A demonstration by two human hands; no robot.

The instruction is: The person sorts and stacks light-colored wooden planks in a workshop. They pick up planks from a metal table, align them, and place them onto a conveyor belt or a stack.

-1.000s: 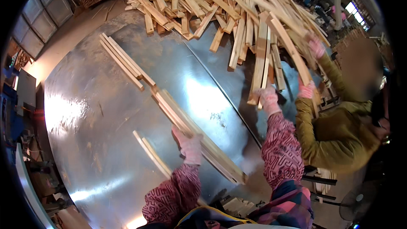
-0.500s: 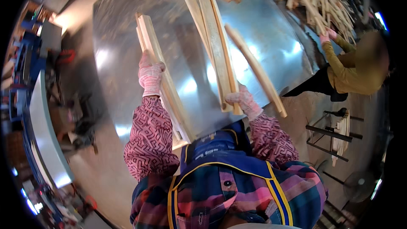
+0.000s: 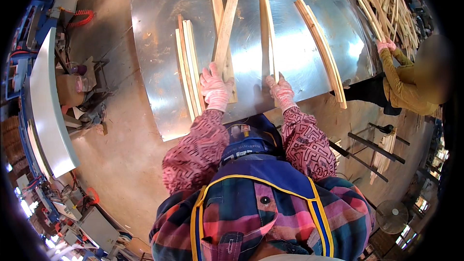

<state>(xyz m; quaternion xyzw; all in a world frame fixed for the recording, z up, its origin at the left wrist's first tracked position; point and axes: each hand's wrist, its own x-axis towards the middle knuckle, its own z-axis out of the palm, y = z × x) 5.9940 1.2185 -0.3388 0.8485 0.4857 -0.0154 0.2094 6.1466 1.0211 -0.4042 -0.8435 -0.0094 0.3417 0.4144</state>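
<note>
My left hand (image 3: 216, 87), in a pinkish knit glove, rests with fingers stretched out at the near end of a slanted wooden strip (image 3: 227, 24). That strip lies across another wooden strip (image 3: 217, 4). My right hand (image 3: 280, 91), gloved alike, is closed around the near end of a narrow wooden strip (image 3: 270, 34), which points away from me over the metal tabletop (image 3: 159, 87). Left of my left hand, several strips lie side by side as a bundle (image 3: 187, 67). A second group of strips (image 3: 323, 48) lies to the right, its near end past the table edge.
A co-worker (image 3: 406, 77) at the right holds strips beside a large heap of wood (image 3: 386, 0). A dark metal rack (image 3: 374, 150) with strips and a fan (image 3: 391, 216) stand lower right. At left are a pale curved panel (image 3: 50, 111) and machines with a red coiled hose (image 3: 82, 18).
My left hand has let go of the left bundle and moved right to the crossed strips. My right hand now holds one strip apart from them. The strips at right are grouped.
</note>
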